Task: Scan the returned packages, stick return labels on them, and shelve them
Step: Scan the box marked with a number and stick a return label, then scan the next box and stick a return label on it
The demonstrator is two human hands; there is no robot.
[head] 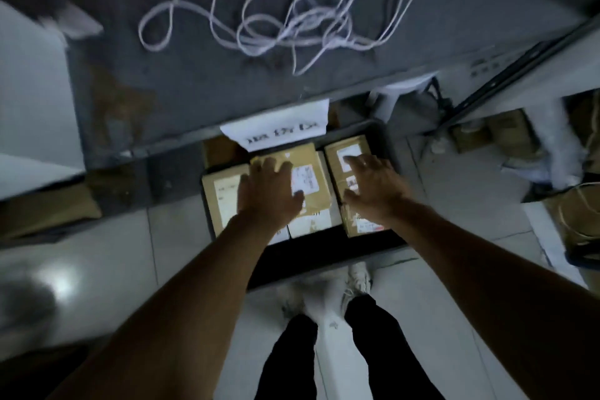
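I see both arms reaching into the dark bin (383, 245) | left hand (269, 187), right hand (373, 185) flat, released, over labelled parcels (311, 178) inside it | scanning unverifiable, shelving seemingly underway.

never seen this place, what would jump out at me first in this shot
Two bare arms reach down the middle, the left hand and right hand spread flat on brown parcels packed in a dark bin on the floor. Above, a tangled white cord sprawls across the grey shelf.
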